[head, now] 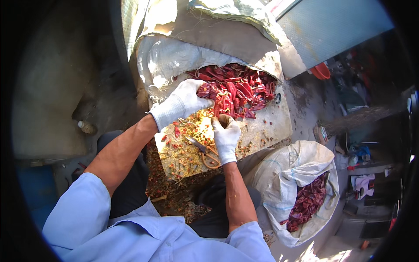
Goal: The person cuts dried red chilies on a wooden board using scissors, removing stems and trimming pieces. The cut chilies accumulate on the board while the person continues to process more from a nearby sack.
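Observation:
My left hand (188, 98), in a white knit glove, grips a bunch of dried red chili peppers (209, 91) at the left end of the pile. Just below it, my gloved right hand (226, 131) has its thumb and fingers curled close to the lower ends of the peppers; whether anything small is between the fingertips cannot be told. More dried red chilies (244, 88) spill from a woven sack (183, 52) onto a board (278, 121). Scissors with orange handles (211, 160) lie beside my right wrist, among yellow seeds (176, 157) and stem bits.
A white woven sack (278, 183) holding dried red chilies (307, 203) stands at the lower right. A dark metal ring (278, 98) lies at the board's right side. A red plastic container (320, 71) is farther off. At the left, a bottle (86, 127) lies on the ground.

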Demonstrator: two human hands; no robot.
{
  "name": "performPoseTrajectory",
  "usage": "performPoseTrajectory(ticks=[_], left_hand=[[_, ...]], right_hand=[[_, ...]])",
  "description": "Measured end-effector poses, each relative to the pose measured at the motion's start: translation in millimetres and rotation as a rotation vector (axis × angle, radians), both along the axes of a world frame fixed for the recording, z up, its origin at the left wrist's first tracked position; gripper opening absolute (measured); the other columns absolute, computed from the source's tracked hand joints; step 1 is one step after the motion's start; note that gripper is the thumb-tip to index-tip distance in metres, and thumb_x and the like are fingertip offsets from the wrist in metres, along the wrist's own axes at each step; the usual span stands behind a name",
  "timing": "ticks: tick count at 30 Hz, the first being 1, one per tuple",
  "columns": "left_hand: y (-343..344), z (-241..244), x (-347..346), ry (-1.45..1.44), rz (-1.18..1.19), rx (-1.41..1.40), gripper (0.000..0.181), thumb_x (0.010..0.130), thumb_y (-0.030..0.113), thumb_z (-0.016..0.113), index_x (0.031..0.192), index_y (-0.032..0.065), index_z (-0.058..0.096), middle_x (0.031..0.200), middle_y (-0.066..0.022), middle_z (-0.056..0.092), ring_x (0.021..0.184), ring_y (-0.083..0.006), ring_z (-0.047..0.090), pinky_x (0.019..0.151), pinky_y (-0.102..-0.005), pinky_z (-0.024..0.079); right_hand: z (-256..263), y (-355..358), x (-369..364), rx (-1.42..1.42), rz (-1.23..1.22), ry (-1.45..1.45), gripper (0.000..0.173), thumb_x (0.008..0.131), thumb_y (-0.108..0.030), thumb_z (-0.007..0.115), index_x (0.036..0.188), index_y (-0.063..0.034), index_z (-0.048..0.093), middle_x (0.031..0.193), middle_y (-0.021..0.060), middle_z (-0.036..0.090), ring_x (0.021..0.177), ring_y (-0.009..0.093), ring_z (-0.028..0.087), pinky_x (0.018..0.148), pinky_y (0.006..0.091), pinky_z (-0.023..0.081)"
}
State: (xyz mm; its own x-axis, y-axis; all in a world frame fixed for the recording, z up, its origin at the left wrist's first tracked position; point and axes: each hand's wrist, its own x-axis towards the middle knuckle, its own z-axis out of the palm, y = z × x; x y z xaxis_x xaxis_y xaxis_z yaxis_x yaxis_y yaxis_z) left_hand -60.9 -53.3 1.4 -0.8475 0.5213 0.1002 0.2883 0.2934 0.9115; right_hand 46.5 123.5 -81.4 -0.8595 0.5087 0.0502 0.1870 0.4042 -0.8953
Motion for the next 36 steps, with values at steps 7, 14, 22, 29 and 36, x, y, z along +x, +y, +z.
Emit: performPoseTrajectory(ticks=[7,14,22,29,36], left_hand=[[37,-14,7,-0.329,-0.043,0.163,0.023,0.085,0.016,0.081,0.103,0.0034,0.074,0.087,-0.0044,0.073,0.08,-0.0092,0.064,0.076,-0.0312,0.054],[56,-27,9,-0.39,-0.084,0.24,0.012,0.086,0.009,0.08,0.091,0.001,0.072,0.08,0.0002,0.071,0.074,-0.0063,0.061,0.069,-0.0297,0.053],[74,-25,20,-0.161,-0.21,0.268,0.039,0.087,0.003,0.079,0.123,-0.0013,0.066,0.103,-0.0032,0.075,0.095,-0.0068,0.065,0.086,-0.0284,0.056],[89,-10,26,-0.498,-0.291,0.257,0.028,0.087,0.005,0.08,0.114,0.0029,0.075,0.091,0.0013,0.074,0.081,-0.0067,0.064,0.074,-0.0281,0.055],[89,-8,30,-0.327,-0.355,0.286,0.008,0.092,0.011,0.078,0.093,0.005,0.072,0.072,0.0042,0.065,0.065,-0.0045,0.059,0.056,-0.0261,0.051]], right_hand=[[32,-7,10,-0.018,0.035,0.226,0.022,0.086,-0.011,0.084,0.097,0.0032,0.071,0.087,0.0074,0.073,0.075,0.01,0.065,0.071,0.0271,0.054],[35,11,17,0.172,0.239,0.298,0.017,0.087,-0.01,0.082,0.093,0.002,0.071,0.084,0.0106,0.074,0.074,0.014,0.068,0.071,0.0293,0.054],[49,47,9,-0.523,-0.008,0.32,0.016,0.096,-0.005,0.074,0.109,0.0039,0.071,0.093,0.0029,0.073,0.082,0.007,0.065,0.075,0.0227,0.053],[55,52,14,-0.227,-0.105,0.428,0.011,0.091,0.001,0.075,0.102,0.0041,0.076,0.093,0.0042,0.072,0.085,0.009,0.065,0.075,0.0245,0.052],[64,56,17,-0.506,-0.128,0.316,0.013,0.097,-0.008,0.073,0.104,0.0018,0.077,0.081,-0.0004,0.071,0.063,0.005,0.059,0.058,0.0211,0.046]])
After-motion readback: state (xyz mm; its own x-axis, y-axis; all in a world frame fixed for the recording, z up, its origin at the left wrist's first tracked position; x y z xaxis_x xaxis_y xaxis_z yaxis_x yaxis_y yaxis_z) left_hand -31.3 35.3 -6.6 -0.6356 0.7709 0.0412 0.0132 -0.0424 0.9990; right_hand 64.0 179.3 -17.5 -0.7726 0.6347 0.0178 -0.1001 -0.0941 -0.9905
